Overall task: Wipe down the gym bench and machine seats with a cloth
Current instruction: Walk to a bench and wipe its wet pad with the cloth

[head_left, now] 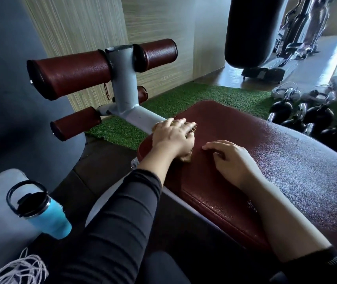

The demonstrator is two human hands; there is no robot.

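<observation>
Left hand (pixel 172 136) presses cloth (pixel 186 157) (brownish) at bench (pixel 286 160) end — right hand (pixel 231 160) beside.

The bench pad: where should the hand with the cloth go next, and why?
Probably a sweep rightward along the bench pad. The left hand presses the cloth flat at the pad's narrow end, near the foot rollers, and the long stretch lies to the right. The right hand, resting in that path, may need to lift first.

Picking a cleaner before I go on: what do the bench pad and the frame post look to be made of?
Bench pad: looks like maroon vinyl or faux leather, going by the pebbled grain and sheen under the light; real leather can't be ruled out. Frame post: appears to be painted metal tube, pale grey, with chipped patches near its top.
</observation>
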